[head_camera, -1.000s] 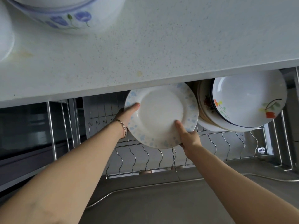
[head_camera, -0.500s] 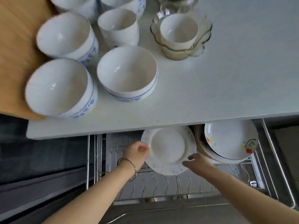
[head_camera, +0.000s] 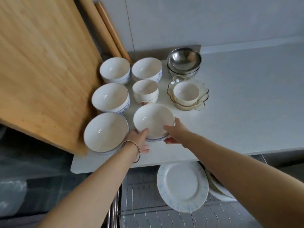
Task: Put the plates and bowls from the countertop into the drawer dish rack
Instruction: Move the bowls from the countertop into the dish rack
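Note:
A white bowl with a blue-patterned rim (head_camera: pixel 153 120) stands near the front edge of the white countertop (head_camera: pixel 238 99). My left hand (head_camera: pixel 139 139) holds its left side and my right hand (head_camera: pixel 176 131) holds its right side, thumbs on the rim. Several more white bowls (head_camera: pixel 106 131) stand to its left and behind it. Below the counter a blue-speckled plate (head_camera: pixel 181 186) stands upright in the wire drawer dish rack (head_camera: pixel 148 214), with other plates (head_camera: pixel 218 190) behind it, partly hidden by my right arm.
A large wooden board (head_camera: pixel 44 66) leans at the left, close to the bowls. Stacked steel bowls (head_camera: pixel 184 62) and a cup inside glass dishes (head_camera: pixel 186 94) sit at the back. A wall rises behind the counter.
Both hands let go of the blue-speckled plate, which stays standing in the rack, and rose to the countertop, where they now hold the front bowl. The view tilted up.

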Demonstrator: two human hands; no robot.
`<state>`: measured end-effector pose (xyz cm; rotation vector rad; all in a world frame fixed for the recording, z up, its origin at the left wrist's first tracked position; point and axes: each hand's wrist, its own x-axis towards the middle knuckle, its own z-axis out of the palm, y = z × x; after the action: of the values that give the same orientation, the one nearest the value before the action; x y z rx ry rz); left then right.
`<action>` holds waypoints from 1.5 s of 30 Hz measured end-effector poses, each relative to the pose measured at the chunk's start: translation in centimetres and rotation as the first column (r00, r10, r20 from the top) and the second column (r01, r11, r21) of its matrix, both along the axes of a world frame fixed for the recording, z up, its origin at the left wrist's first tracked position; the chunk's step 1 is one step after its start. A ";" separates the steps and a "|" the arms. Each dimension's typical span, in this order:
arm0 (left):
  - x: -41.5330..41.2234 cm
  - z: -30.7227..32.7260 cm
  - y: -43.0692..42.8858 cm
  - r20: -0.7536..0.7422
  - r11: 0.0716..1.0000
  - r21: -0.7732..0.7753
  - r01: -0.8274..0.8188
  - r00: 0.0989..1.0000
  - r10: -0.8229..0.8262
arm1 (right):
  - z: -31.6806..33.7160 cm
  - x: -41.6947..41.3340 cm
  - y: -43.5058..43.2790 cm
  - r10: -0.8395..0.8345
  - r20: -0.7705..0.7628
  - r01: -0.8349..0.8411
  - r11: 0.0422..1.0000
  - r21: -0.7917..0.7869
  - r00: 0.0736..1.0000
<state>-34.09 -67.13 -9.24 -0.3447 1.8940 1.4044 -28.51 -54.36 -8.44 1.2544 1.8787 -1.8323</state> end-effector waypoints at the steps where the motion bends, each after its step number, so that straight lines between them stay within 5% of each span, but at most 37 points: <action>1: -0.2 -0.4 0.1 -0.017 0.999 0.035 -0.023 1.000 0.023 | -0.5 -0.1 -0.2 -0.019 -0.032 0.020 1.000 0.017 0.999; 5: 0.5 -1.8 -0.3 -0.006 0.990 0.109 -0.092 0.996 0.093 | -1.6 1.9 -0.4 -0.060 -0.129 0.066 0.997 0.045 0.990; 11: 8.1 0.8 -1.1 -0.001 0.973 0.054 0.223 0.975 -0.224 | -1.6 12.9 1.3 -0.042 -0.171 0.050 0.998 0.045 0.984; 18: 20.1 -1.6 1.7 0.059 0.780 -0.045 0.624 0.781 -0.621 | -2.4 27.8 5.6 0.221 0.116 -0.236 0.962 0.136 0.968; 28: 31.3 -13.6 10.3 0.400 0.708 -0.009 0.707 0.651 -0.645 | -13.9 37.1 12.9 0.293 0.536 -0.392 0.916 0.079 0.792; 35: 31.9 -20.4 15.1 0.452 0.715 -0.204 0.669 0.712 -0.537 | -20.0 38.0 16.9 0.151 0.640 -0.342 0.921 0.185 0.753; 45: 28.2 -21.1 13.3 0.440 0.742 -0.329 0.585 0.790 -0.428 | -21.9 37.9 17.9 0.086 0.659 -0.387 0.862 0.326 0.747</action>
<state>-5.87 -53.85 -30.38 -0.2289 1.8133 0.4832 9.36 -36.46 -30.36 1.4268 1.9663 -0.7011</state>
